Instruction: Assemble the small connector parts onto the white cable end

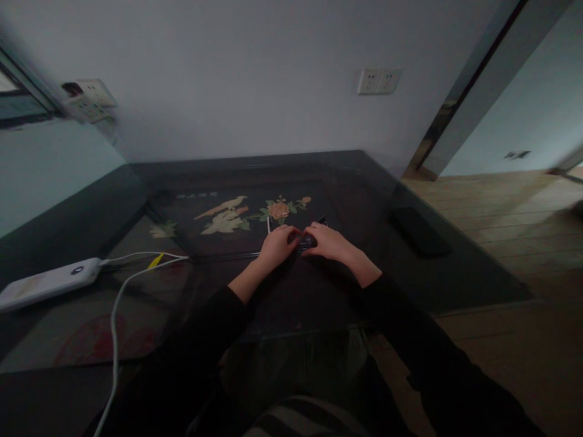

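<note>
My left hand (279, 244) and my right hand (328, 240) meet over the middle of the dark table. Between their curled fingers sits a small, dark, shiny object (306, 242), gripped from both sides. Its kind cannot be made out in the dim light, and the fingers cover part of it. A thin white stick-like piece (268, 225) shows just beyond my left hand. Behind the right fingers, a short dark pointed piece (322, 220) sticks out.
The glossy table (282, 303) bears a bird-and-flower picture (228, 220). On the left lies a white elongated device (54, 282) with a white cable (115, 328). To the right rests a black flat object (419, 232). Sockets (379, 81) are on the wall behind.
</note>
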{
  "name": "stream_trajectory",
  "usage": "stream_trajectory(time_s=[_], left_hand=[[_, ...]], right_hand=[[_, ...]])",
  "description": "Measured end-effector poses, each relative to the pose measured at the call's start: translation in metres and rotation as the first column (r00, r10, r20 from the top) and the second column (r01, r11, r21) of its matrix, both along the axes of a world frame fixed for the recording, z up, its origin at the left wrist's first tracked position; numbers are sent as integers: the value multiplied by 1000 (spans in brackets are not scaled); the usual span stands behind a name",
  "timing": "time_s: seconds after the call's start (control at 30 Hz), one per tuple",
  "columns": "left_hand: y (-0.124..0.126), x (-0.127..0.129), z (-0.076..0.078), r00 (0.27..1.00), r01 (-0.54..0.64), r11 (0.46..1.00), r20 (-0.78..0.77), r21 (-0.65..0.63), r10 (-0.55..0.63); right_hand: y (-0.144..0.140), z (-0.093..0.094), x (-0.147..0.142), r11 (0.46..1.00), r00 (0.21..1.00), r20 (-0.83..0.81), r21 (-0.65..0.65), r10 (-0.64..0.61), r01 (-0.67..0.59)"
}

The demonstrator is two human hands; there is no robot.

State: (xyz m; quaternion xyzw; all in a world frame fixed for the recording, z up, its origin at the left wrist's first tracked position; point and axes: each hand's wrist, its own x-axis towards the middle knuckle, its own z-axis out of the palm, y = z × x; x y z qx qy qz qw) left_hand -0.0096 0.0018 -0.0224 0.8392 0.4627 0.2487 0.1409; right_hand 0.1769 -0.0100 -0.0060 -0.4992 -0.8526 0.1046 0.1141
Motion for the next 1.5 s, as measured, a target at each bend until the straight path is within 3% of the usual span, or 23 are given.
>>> stream_trajectory(time_s=[0.2,0.37,0.57,0.7,0.8,1.03,1.23,1.37,1.5], left_hand=[[10,-15,7,993,-118,992,11,35,118],[11,-27,15,955,-286,956,-103,-62,279],[6,-31,19,906,-369,918,-278,-144,320],[7,-31,17,891,-380,909,-333,-170,310],[7,-32,17,876,-392,906,-366,-161,314],[5,-30,17,884,-375,918,-348,-129,312],[-2,-16,12,935,-310,941,-225,-136,276],[-8,-1,8,974,-223,964,-82,-144,213],[-8,20,4,986,-166,971,-16,-169,166]], right_hand=[[-5,0,-4,998,999,31,64,8,-10],[0,8,5,998,999,-40,65,5,-2],[13,12,74,988,971,-210,76,-115,134],[13,3,122,969,963,-131,48,-236,244],[12,-2,136,966,964,-78,23,-255,258],[13,-7,129,978,974,-85,-39,-208,205],[6,0,121,961,954,-127,6,-273,276],[-3,13,90,910,918,-152,147,-366,387],[-14,17,50,915,929,21,186,-369,359]])
